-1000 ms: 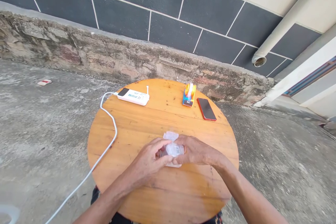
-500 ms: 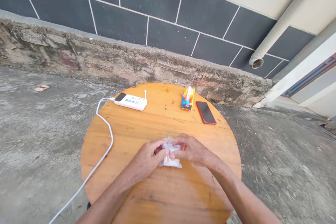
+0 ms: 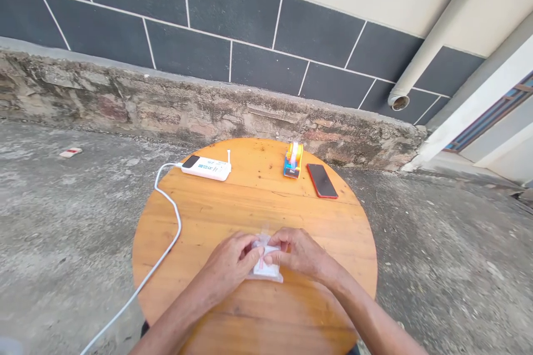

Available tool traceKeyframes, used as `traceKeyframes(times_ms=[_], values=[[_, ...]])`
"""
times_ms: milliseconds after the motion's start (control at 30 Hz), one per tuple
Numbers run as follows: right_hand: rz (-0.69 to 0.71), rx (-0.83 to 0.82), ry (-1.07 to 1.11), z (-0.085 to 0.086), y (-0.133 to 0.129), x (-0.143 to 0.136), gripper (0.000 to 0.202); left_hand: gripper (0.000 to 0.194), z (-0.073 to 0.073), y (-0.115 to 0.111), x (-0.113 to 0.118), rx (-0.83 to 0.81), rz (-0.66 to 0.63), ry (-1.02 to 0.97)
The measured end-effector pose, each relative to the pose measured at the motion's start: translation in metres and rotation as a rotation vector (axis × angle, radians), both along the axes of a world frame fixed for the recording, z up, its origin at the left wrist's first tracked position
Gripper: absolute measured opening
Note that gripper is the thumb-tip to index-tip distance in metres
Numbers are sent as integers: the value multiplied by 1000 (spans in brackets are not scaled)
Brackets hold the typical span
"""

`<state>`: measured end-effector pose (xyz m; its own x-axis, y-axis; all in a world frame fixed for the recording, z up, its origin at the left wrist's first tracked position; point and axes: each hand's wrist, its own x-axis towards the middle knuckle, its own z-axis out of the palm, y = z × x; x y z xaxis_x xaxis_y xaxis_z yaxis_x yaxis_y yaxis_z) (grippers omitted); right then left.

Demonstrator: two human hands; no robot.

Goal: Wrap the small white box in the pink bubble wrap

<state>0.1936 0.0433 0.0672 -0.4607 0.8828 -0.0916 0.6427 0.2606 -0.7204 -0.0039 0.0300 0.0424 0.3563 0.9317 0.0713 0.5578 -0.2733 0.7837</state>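
Observation:
A small clear plastic bag (image 3: 267,271) with something white and a reddish mark inside lies near the middle of the round wooden table. My left hand (image 3: 233,258) pinches its left side between thumb and fingers. From the right, my right hand (image 3: 297,252) grips the upper right part of the same bag, thumb close to the other thumb. Fingers cover part of the bag, so its exact contents cannot be made out.
On the wooden table (image 3: 200,211) are a white power bank (image 3: 208,168) with a white cable (image 3: 177,211), a tape dispenser (image 3: 293,161) and a red-edged phone (image 3: 322,181). Beyond the table runs a stone-based wall (image 3: 187,108). A small packet (image 3: 70,152) lies on the concrete ground.
The view has tilted up a little, so the table and hands sit lower. Both hands still hold the bag, whose front now looks flatter, showing more of the white content.

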Motion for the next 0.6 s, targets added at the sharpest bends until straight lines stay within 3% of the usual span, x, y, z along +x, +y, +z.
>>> traceKeyframes(times_ms=[200, 333, 500, 600], values=[[-128, 3, 64, -14, -3, 0, 20, 33, -15, -19, 7, 130, 177, -93], [-122, 4, 123, -19, -4, 0, 20, 23, -22, -22, 13, 253, 144, -179], [-67, 38, 168, -15, -3, 5, 23, 18, -30, -18, 15, 275, 152, -262], [-166, 76, 212, -19, 4, 14, 28, 16, -35, -18, 15, 303, 156, -281]])
